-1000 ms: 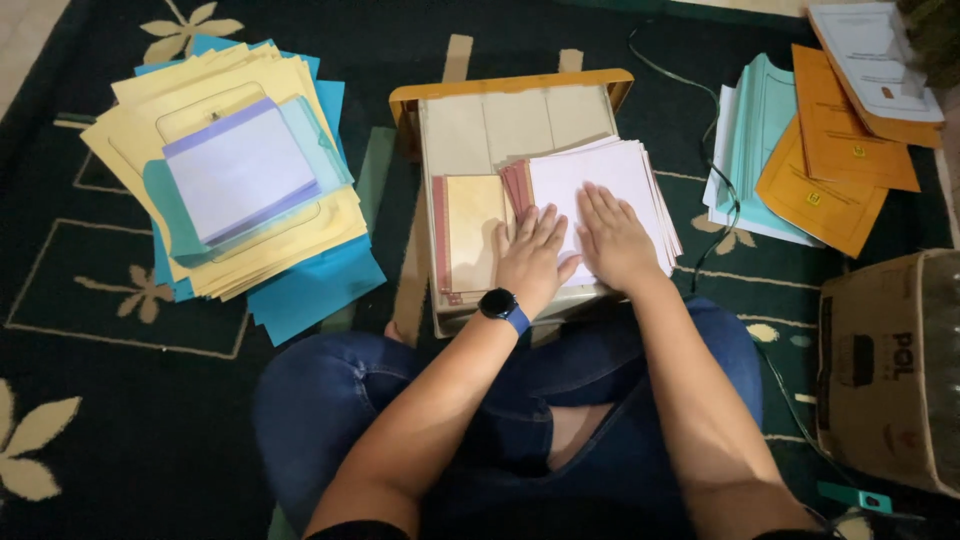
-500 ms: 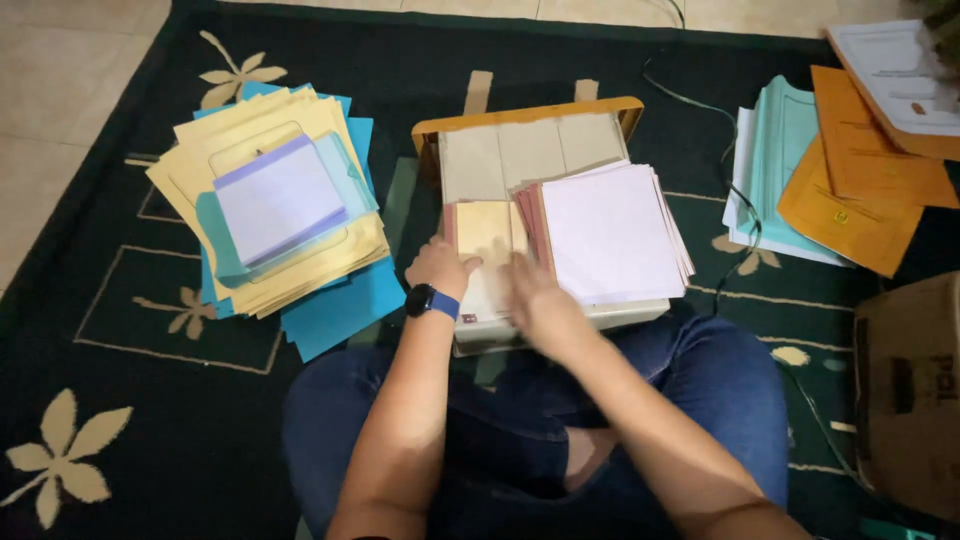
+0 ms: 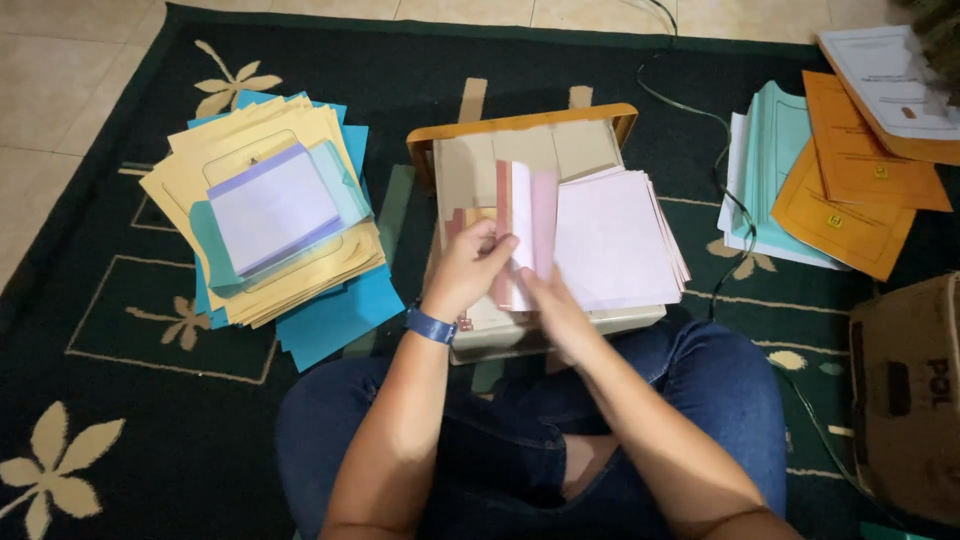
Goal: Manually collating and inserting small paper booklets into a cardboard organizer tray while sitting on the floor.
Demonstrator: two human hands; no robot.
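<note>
A thick stack of white and pink paper sheets (image 3: 615,240) lies on a low wooden lap desk (image 3: 520,125) in front of my crossed legs. My left hand (image 3: 468,270), with a dark watch at the wrist, pinches a bundle of sheets (image 3: 525,225) and stands them upright on edge. My right hand (image 3: 555,312) grips the lower edge of the same bundle from below. To the left of the raised sheets, a tan page (image 3: 470,215) shows underneath.
A pile of yellow, blue and teal folders (image 3: 265,225) sits on the dark patterned carpet at left. Teal and orange folders (image 3: 830,185) lie at right, with a cardboard box (image 3: 905,390) at the right edge. A thin cord (image 3: 735,215) runs across the carpet.
Both hands lay flat on the stack a second ago. They have since slid to its left part and lifted a bundle of sheets upright. The camera has shifted slightly.
</note>
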